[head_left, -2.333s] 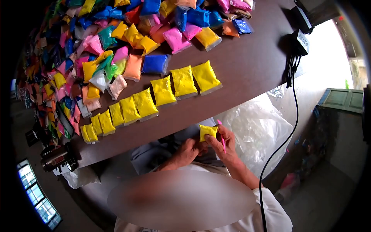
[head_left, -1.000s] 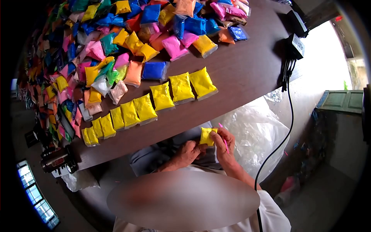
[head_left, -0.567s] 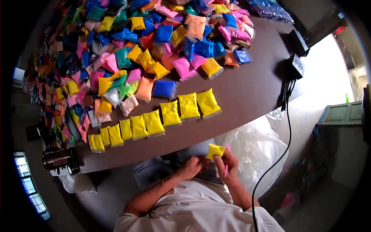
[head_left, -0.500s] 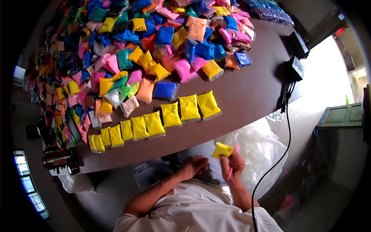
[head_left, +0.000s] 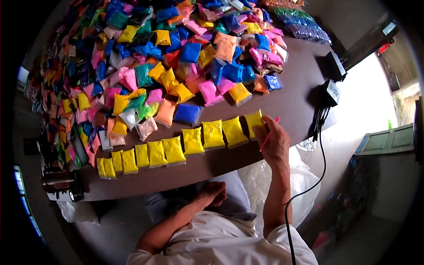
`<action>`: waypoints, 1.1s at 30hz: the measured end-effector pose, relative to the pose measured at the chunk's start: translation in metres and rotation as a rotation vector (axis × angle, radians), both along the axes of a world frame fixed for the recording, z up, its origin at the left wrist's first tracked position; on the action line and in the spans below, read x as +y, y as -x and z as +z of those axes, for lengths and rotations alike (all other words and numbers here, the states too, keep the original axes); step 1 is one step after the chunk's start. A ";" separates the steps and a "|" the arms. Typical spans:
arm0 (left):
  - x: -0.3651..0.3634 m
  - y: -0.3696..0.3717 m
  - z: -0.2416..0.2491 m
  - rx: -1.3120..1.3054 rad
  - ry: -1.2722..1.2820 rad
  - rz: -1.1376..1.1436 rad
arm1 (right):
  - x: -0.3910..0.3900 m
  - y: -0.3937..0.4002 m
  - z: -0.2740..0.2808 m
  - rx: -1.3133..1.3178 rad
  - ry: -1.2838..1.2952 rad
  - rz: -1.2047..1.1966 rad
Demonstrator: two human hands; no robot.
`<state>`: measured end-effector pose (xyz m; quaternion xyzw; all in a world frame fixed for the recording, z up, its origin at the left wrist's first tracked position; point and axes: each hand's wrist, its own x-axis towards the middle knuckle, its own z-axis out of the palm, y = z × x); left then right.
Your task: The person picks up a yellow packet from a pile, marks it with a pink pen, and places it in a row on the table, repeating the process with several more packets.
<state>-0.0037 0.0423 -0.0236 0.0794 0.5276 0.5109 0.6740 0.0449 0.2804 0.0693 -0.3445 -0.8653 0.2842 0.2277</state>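
Observation:
My right hand (head_left: 274, 138) is at the right end of a row on the table, its fingers closed on a small yellow packet (head_left: 253, 120). A thin pink stick (head_left: 266, 140) is also tucked in that hand, slanting across the fingers. To the left of it, several plump yellow packets (head_left: 213, 134) in clear wrapping lie side by side, the leftmost ones looking narrower. My left hand (head_left: 213, 193) rests over my lap below the table edge, its fingers curled in, with nothing showing in them.
A large heap of mixed coloured packets (head_left: 190, 53) covers the table's far and left side. Black boxes with cables (head_left: 331, 92) stand at the right edge; one black cable (head_left: 304, 192) hangs past my right arm. A dark cylindrical device (head_left: 62, 185) sits at the left corner, and clear plastic (head_left: 300, 172) lies below.
My right hand has moved up from beside my lap to the table, bringing the yellow packet to the row's right end. My left hand stays over my lap. The view has shifted slightly.

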 end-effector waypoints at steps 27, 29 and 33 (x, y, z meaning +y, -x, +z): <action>-0.003 0.014 -0.010 -0.182 0.038 0.036 | -0.013 0.019 0.002 0.105 -0.087 0.034; -0.003 0.014 -0.013 -0.192 0.044 0.042 | -0.008 0.023 0.003 0.189 -0.089 -0.032; 0.000 0.013 -0.006 -0.146 0.053 0.023 | 0.005 0.038 0.013 0.256 -0.136 -0.094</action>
